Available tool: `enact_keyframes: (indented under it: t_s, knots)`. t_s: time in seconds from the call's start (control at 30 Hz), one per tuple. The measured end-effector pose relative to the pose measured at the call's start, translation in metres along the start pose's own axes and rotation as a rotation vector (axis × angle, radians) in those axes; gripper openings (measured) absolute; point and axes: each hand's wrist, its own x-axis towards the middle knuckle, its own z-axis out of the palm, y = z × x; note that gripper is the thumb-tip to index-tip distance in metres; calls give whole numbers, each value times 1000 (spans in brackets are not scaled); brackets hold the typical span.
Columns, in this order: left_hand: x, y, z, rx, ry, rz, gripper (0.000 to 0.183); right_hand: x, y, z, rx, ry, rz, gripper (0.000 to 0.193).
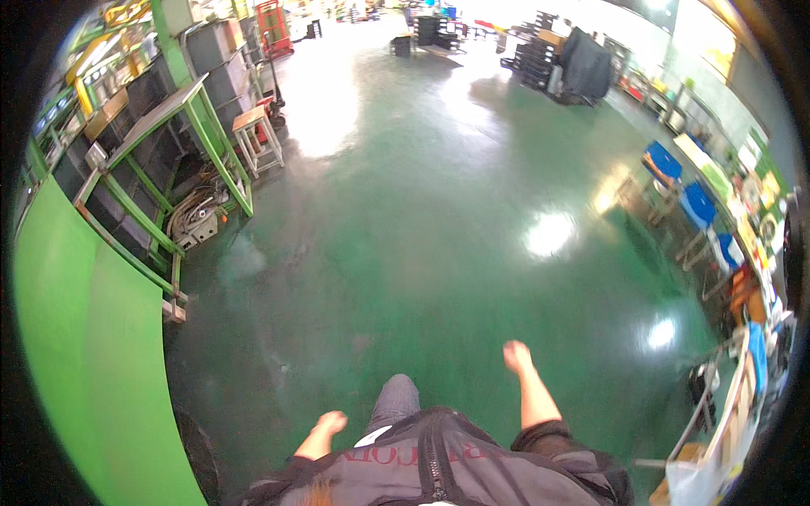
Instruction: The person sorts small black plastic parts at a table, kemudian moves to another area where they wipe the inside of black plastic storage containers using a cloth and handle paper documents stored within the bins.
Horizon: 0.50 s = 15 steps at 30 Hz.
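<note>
Deep green is covering the floor (405, 253), broken by white glare. Brighter green is showing on the panel (93, 337) between eight and nine o'clock, and green on the frame (237, 180) at ten. Blue is brightening the chairs (664, 160) near three; near-black is darkening the draped cover (588, 67) past one. At six, the dark grey jacket (371, 476) is bearing red lettering.

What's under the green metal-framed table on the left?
Under the green metal-framed table, coiled pale hoses or cables and a light grey boxy unit show near the floor. Deeper in is too dark to make out, and the frame covers part.
</note>
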Motion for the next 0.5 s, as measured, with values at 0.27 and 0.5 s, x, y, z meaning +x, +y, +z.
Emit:
enact_keyframes:
  t_s: [0.27, 0.5]
  knots:
    - [149, -70, -163, -34, -231, -570, 34, 488, -208, -122, 602, 164, -323, 14]
    - [509, 232, -552, -241, 340, 158, 36, 530, -34, 42, -423, -942, -171, 27]
